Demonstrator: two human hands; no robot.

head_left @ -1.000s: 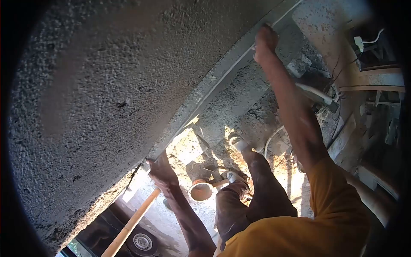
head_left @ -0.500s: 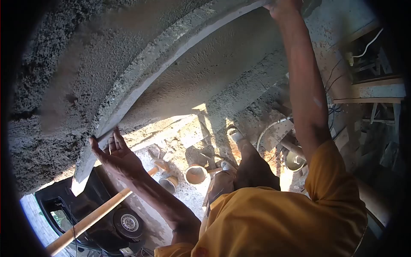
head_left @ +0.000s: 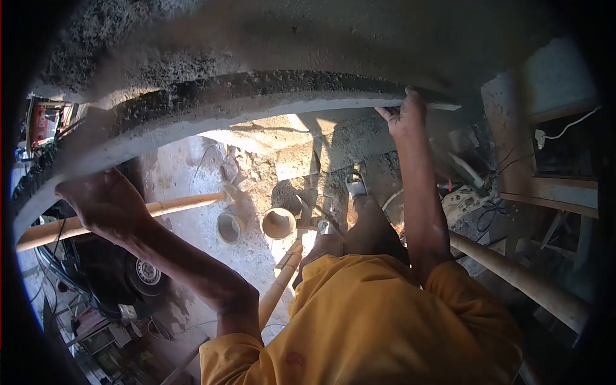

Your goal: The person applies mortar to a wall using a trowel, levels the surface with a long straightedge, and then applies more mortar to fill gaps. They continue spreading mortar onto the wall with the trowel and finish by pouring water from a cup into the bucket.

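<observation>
A long mortar-caked screed board [head_left: 237, 106] spans the head view, looking bowed through the wide lens. Wet grey mortar clings thickly along its upper side, and its pale edge faces me. Toward its left end, my left hand [head_left: 106, 202] is closed around the lower edge, with some fingers hidden behind it. Near the right end, my right hand [head_left: 407, 119] grips the board, thumb below and fingers over the top. Beyond the board rises a rough grey plastered wall [head_left: 295, 35], partly blurred.
Two buckets [head_left: 278, 223] stand on the floor ahead of my feet. Bamboo poles [head_left: 186, 204] cross at left, centre and right. A black vehicle [head_left: 109, 269] is at lower left. On the right are a wooden frame [head_left: 552, 192] and a white cable [head_left: 571, 133].
The screed board has swung from a steep diagonal to nearly level, its right end coming down. My right hand has dropped with it; my left hand has moved left and slightly up.
</observation>
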